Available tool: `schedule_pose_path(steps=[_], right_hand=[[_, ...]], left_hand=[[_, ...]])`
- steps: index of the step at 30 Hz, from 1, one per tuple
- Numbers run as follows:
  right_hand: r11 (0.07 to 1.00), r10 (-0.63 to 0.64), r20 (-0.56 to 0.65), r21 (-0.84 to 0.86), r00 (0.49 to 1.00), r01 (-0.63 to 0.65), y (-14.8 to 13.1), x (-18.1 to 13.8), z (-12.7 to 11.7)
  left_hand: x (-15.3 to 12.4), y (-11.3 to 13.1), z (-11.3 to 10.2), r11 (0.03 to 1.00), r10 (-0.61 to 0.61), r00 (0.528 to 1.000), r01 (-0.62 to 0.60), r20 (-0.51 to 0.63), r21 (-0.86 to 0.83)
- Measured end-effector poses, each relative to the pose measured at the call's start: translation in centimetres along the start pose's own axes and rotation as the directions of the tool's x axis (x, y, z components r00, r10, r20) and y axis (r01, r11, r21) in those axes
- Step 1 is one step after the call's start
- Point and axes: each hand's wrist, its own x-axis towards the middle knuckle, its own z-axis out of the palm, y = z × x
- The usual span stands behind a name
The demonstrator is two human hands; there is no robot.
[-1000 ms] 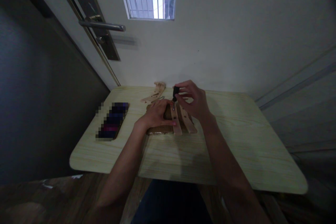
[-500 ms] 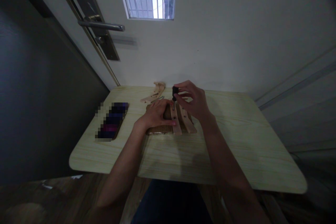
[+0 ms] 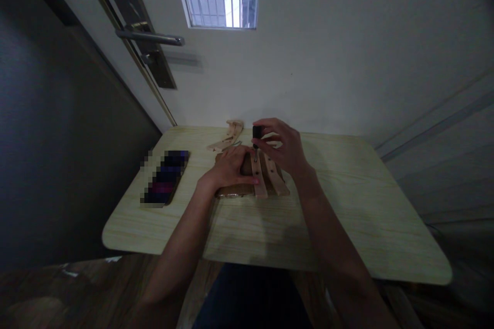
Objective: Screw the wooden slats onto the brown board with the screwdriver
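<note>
Screwdriver (image 3: 256, 133) upright in right hand (image 3: 283, 150), left hand (image 3: 231, 167) flat, ungripping, on wooden slats (image 3: 266, 177)

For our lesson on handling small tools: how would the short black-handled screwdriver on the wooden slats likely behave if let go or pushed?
The screwdriver stands upright on a slat, pinched by the right hand, so released it would probably tip. Its handle looks round, so it may roll on the table. It looks stubby, so probably stiff and light.

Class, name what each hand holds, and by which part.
Right hand pinches a small screwdriver by its black handle top. Left hand presses on the wooden slat piece.
</note>
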Motion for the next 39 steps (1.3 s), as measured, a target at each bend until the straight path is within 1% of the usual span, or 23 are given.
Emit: schedule_pose_path(steps=[3,8,11,19,23,28,34,39], right_hand=[[1.000,0.007,0.006,0.012,1.000,-0.007,-0.09,-0.07,0.06],[0.993,0.096,-0.002,0.067,0.995,-0.095,-0.11,-0.13,0.18],[0.990,0.122,-0.016,0.065,0.992,-0.121,0.00,-0.09,0.23],[0.999,0.033,0.027,-0.007,0.999,-0.033,-0.20,0.02,-0.01],[1.000,-0.009,0.017,-0.022,1.000,0.009,-0.31,-0.01,-0.04],[0.998,0.055,0.032,0.028,0.998,-0.056,-0.39,-0.12,-0.08],[0.999,0.041,-0.016,0.027,0.999,-0.040,-0.10,0.11,0.05],[0.995,0.086,-0.013,0.050,0.996,-0.085,-0.32,0.16,0.05]], left_hand=[[-0.03,-0.02,0.04,1.000,-0.002,1.000,0.002,-0.002,0.001],[-0.07,-0.17,0.14,1.000,0.000,1.000,0.000,0.005,0.009],[-0.06,-0.12,0.09,1.000,-0.002,1.000,0.002,0.004,0.002],[-0.02,0.06,-0.01,1.000,-0.022,1.000,0.022,0.009,0.012],[-0.02,-0.15,0.12,1.000,-0.013,1.000,0.013,0.002,0.010],[-0.04,-0.09,0.11,1.000,-0.022,1.000,0.022,0.006,0.008],[-0.05,-0.15,0.18,1.000,0.000,1.000,0.000,-0.004,-0.006],[0.00,-0.42,0.29,1.000,0.009,1.000,-0.009,-0.005,-0.009]])
